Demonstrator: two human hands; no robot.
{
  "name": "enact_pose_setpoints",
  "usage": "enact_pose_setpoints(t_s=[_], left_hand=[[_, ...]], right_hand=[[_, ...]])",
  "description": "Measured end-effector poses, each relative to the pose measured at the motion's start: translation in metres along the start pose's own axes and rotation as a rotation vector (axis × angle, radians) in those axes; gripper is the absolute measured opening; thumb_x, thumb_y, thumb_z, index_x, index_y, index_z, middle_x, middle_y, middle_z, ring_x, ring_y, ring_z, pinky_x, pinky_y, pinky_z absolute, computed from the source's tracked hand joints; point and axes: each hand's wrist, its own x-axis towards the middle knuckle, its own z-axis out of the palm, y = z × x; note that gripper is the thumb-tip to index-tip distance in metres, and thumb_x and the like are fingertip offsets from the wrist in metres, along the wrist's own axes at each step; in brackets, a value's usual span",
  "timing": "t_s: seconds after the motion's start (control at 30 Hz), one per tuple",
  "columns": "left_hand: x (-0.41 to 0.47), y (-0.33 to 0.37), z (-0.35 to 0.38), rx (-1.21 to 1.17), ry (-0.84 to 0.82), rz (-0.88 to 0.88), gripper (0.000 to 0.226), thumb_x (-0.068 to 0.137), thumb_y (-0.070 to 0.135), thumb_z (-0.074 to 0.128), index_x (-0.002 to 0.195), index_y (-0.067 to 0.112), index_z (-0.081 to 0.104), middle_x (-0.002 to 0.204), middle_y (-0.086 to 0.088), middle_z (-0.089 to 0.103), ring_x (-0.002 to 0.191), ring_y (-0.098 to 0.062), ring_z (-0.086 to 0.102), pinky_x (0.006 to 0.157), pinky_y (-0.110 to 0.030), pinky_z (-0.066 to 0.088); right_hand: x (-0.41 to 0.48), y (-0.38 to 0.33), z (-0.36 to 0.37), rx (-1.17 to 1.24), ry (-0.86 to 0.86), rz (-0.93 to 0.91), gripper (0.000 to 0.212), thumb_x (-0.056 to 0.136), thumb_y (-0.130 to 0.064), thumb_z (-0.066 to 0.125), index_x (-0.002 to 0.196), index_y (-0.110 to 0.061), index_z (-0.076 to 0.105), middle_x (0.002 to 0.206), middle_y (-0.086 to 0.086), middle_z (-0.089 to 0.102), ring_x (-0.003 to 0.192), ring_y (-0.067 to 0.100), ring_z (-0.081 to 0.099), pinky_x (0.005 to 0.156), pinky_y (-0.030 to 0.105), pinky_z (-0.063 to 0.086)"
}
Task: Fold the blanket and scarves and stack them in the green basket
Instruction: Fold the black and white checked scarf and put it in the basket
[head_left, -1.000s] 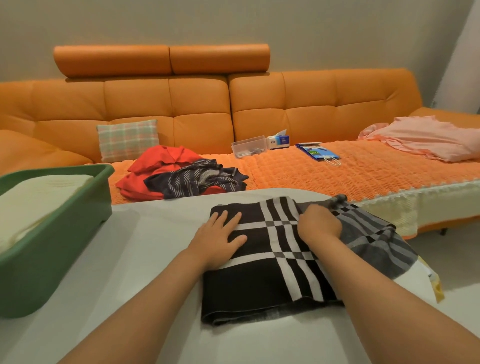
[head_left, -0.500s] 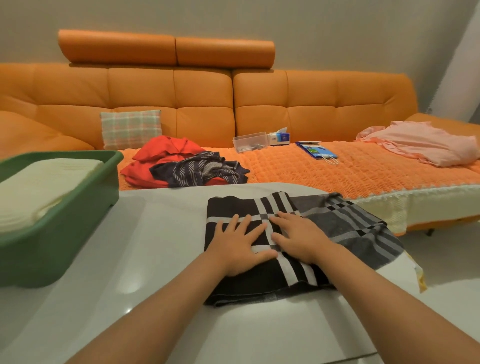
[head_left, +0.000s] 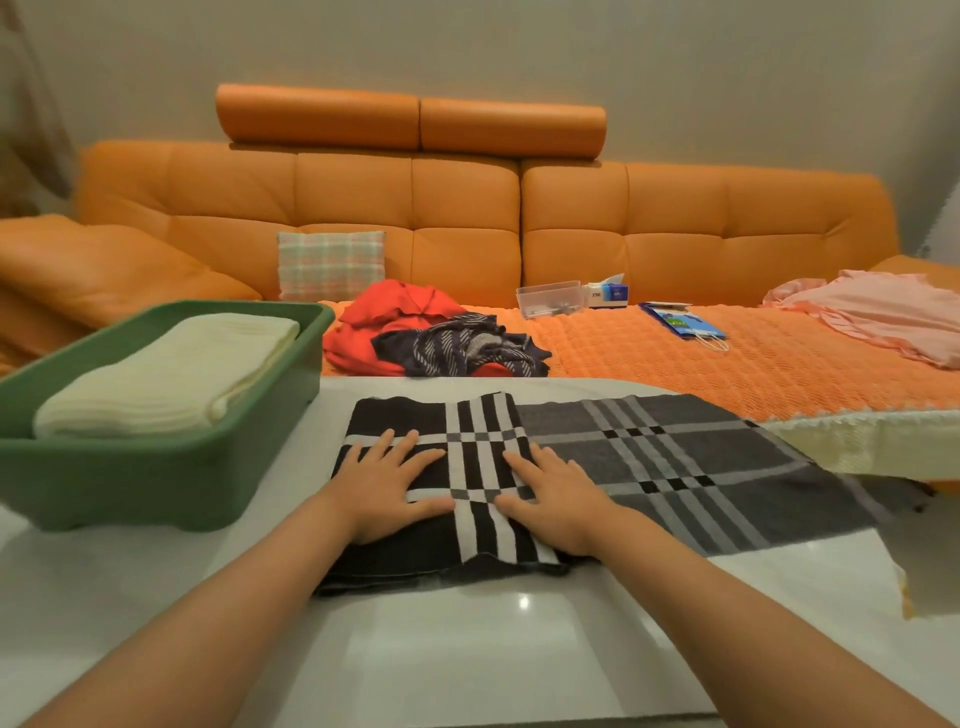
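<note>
Hands now apart: left hand, right hand, both flat, released, on plaid scarf; box lettering illegible

On your worktop the basket sits at your left with the folded blanket in it, the scarf lies right of it under your left hand and right hand, and the sofa behind carries a heap of scarves.

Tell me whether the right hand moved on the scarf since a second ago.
Yes. Against the white stripe band of the plaid scarf, the right hand slid toward the person, now flat.
</note>
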Motion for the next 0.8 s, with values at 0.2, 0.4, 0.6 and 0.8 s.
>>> enact_pose_setpoints(t_s=[0.2,0.4,0.6,0.8], left_hand=[[-0.026,-0.042,-0.01,-0.03,0.017,-0.038,0.106,0.062,0.096,0.005,0.154,0.044,0.009,0.165,0.006,0.0,0.152,-0.018,-0.001,0.123,-0.039,0.004],[-0.049,-0.051,-0.014,-0.055,0.305,0.089,0.072,0.084,0.075,0.031,0.136,0.03,0.051,0.137,0.009,0.049,0.125,-0.013,0.048,0.106,-0.034,0.042],[-0.084,-0.028,-0.018,-0.034,0.329,0.224,0.056,0.075,0.075,0.054,0.115,0.036,0.053,0.109,0.017,0.048,0.097,-0.004,0.047,0.077,-0.025,0.046],[-0.104,-0.022,-0.013,-0.008,0.311,0.158,0.065,0.077,0.077,0.048,0.128,0.037,0.052,0.115,0.018,0.05,0.095,-0.006,0.049,0.079,-0.028,0.047]], right_hand=[[0.023,-0.048,0.01,-0.01,-0.024,-0.041,0.073,0.097,-0.066,0.031,0.158,-0.037,0.006,0.167,0.004,-0.003,0.153,0.022,-0.007,0.122,0.044,-0.005],[0.023,-0.064,0.007,-0.02,-0.013,-0.011,0.073,0.096,-0.067,0.036,0.158,-0.036,0.013,0.167,0.005,-0.004,0.153,0.026,-0.005,0.122,0.048,0.001],[0.01,-0.085,-0.005,0.101,0.107,0.242,0.073,0.091,-0.061,0.045,0.152,-0.023,0.028,0.153,0.011,0.032,0.134,0.033,0.042,0.103,0.048,0.043],[-0.002,-0.095,-0.005,0.325,0.106,0.225,0.056,0.093,-0.028,0.06,0.144,-0.021,0.038,0.131,0.005,0.058,0.106,0.022,0.059,0.09,0.037,0.053]])
